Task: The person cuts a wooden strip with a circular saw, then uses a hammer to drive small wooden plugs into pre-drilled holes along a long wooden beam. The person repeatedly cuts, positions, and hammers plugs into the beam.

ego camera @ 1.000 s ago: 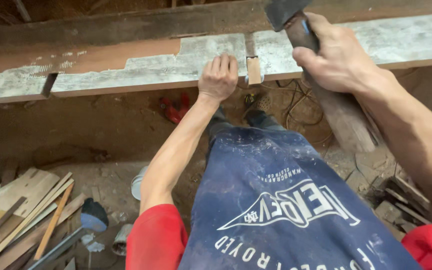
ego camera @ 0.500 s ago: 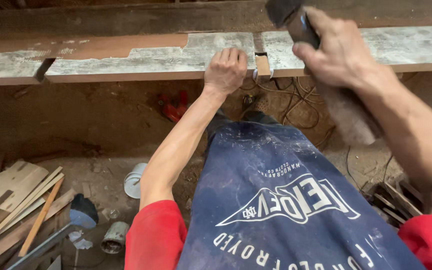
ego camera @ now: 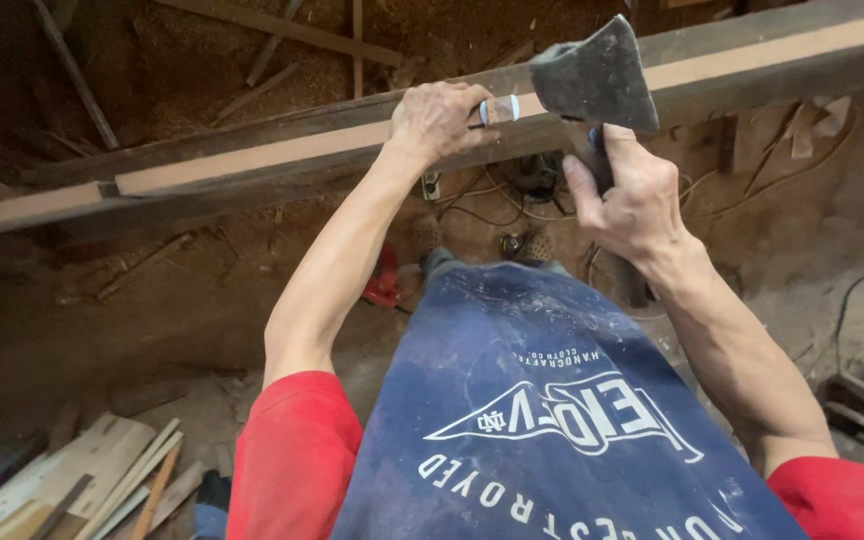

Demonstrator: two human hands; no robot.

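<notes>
The hatchet (ego camera: pixel 592 80) sits at the upper middle of the frame, head just above the long wooden beam (ego camera: pixel 252 160). Your right hand (ego camera: pixel 627 195) has its fingers wrapped tight around the handle. Your left hand (ego camera: pixel 439 120) pinches a small pale piece (ego camera: pixel 500 109) against the beam.

Below the left hand (ego camera: pixel 439 120), a red tool (ego camera: pixel 384 283) lies on the dirt floor (ego camera: pixel 102 330), with black cables (ego camera: pixel 512 200) tangled just beside it. Far down to that hand's left sits a heap of pale wood offcuts (ego camera: pixel 102 480). Thin sticks (ego camera: pixel 282 30) lie on sawdust above it.
</notes>
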